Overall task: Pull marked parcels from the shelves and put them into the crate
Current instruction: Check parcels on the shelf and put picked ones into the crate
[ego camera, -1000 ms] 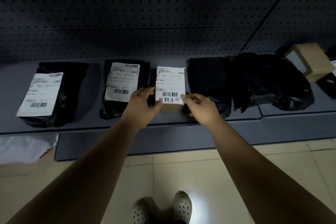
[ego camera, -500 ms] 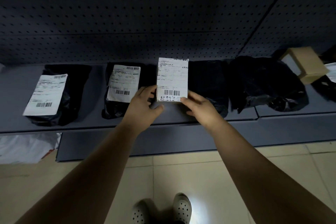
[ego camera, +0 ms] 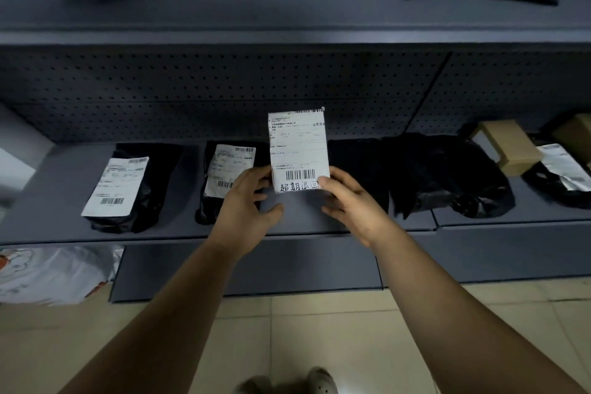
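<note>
At the lower shelf [ego camera: 64, 176] of a dim grey storage rack, a person held a small marked parcel [ego camera: 299, 150] upright in the air, clear of the shelf and in front of the pegboard back panel [ego camera: 192, 89]. Its white label faced the camera, with handwritten characters below the barcode. Both hands had hold of its bottom end only. The left hand [ego camera: 246, 198] curled round the lower left corner, and the right hand [ego camera: 348, 201] pinched the lower right corner, thumb laid over the last written character. With nothing steadying the tall upper part, the parcel looked liable to tip forward or back, or to slide out of the fingers if either hand let go early. It would then land on the shelf or the tiled floor [ego camera: 319, 329]. A black labelled bag [ego camera: 224, 176] lay just beside the left hand and a plain black bag [ego camera: 358, 169] just beside the right, so a careless withdrawal could drag one off the edge. The upper shelf [ego camera: 319, 19] overhung the spot, and a high lift risked a knock against its lip. The crate was not in view, so carrying the parcel to it would probably mean turning away in poor light.
</note>
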Demonstrator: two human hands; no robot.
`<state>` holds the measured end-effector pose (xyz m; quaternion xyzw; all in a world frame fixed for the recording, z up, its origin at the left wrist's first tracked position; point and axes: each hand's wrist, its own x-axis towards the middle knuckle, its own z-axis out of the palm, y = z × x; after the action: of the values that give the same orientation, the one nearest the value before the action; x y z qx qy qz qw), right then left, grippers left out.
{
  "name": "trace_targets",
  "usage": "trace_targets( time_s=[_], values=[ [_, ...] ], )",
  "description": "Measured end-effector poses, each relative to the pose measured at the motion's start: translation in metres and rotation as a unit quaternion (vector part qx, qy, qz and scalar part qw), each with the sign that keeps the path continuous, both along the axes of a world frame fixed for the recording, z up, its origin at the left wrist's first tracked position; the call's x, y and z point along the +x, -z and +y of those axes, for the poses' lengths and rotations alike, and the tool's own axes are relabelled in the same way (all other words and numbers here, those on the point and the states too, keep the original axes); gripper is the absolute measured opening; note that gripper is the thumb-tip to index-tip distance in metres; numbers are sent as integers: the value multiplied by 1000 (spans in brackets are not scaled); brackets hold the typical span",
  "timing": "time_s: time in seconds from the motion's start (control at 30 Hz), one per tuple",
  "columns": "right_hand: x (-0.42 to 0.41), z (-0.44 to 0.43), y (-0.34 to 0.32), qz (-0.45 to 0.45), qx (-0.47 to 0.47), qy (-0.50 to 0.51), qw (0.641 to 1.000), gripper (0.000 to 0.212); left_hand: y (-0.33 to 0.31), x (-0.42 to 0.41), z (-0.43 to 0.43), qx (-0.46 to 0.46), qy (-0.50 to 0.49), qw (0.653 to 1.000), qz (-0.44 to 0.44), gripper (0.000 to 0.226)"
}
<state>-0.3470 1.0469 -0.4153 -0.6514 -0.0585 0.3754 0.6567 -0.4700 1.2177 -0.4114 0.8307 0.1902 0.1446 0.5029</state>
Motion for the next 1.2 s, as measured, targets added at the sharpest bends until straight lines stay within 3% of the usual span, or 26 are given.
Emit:
trace_targets(
  time_s=[0.17,0.37,0.47,0.6,0.9,1.2],
  values=[
    [-7,-5,-8,60,-6,-7,998,38,-8,-14,-4,1,12,1000,16,63],
    [-33,-21,-35,115,29,12,993,23,-33,-43,-1,14,43,999,28,55],
    [-55,-30,-47,114,35,39,992,38,-42,-61,8,86,51,993,60,61],
    [-93,-45,-65,112,67,87,988,43,-67,-85,14,166,88,980,63,57],
    [-179,-106,-161,37,157,211,964,33,-160,-113,-32,222,191,955,-39,59],
    [-221,-237,-270,-128,135,310,932,49,-274,-88,-152,223,319,905,-172,54]
  ],
)
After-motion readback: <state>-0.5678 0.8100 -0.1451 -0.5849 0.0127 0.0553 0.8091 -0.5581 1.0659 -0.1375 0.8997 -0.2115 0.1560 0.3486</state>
